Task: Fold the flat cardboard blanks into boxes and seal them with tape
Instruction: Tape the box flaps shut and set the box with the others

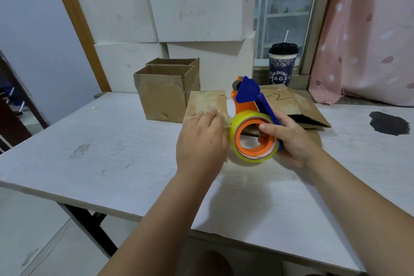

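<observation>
My right hand (289, 139) grips an orange and blue tape dispenser (251, 101) that carries a yellowish roll of clear tape (254, 139), thumb through the roll's core. My left hand (201, 139) lies on a small brown cardboard box (208, 102) on the white table (112, 141), fingers at the tape's loose end by the box's right edge. The dispenser hides the box's right side. A flat cardboard blank (298, 103) marked with a "2" lies behind my right hand.
Two open-topped brown boxes (165, 92) stand at the table's back. White cartons (156, 6) are stacked against the wall. A lidded cup with a straw (282, 63) stands on the window sill. A dark stain (388, 123) marks the table's right side; a pink curtain (369, 29) hangs beyond.
</observation>
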A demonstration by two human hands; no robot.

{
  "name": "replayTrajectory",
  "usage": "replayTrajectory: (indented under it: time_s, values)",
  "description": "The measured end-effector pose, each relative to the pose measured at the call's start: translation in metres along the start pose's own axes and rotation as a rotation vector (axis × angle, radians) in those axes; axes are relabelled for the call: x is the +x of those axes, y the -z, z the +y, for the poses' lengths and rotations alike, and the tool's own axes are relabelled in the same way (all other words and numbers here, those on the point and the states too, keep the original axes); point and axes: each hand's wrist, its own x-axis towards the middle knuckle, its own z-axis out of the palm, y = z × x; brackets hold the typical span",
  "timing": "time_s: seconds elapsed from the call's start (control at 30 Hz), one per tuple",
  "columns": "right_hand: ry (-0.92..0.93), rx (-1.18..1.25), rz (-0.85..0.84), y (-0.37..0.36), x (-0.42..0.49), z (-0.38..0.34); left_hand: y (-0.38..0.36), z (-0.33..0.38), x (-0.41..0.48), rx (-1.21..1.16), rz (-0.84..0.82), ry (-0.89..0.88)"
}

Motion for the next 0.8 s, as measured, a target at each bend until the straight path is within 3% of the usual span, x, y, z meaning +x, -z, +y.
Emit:
replayTrajectory:
  time_s: [0.27,0.47,0.6,0.8]
  values:
    - [0.119,-0.439,0.033,-0.007,-0.008,-0.036,-0.008,-0.013,0.005,-0.027,0.11,-0.047]
    - [0.088,-1.017,-0.009,-0.011,-0.004,-0.079,-0.008,-0.014,0.004,-0.087,0.113,-0.026]
    - [0.033,-0.987,-0.153,-0.004,-0.007,-0.094,-0.007,-0.02,0.007,-0.111,0.058,0.023]
    - [0.071,-0.795,-0.034,0.005,-0.031,-0.082,-0.01,-0.021,0.005,-0.178,0.064,0.03]
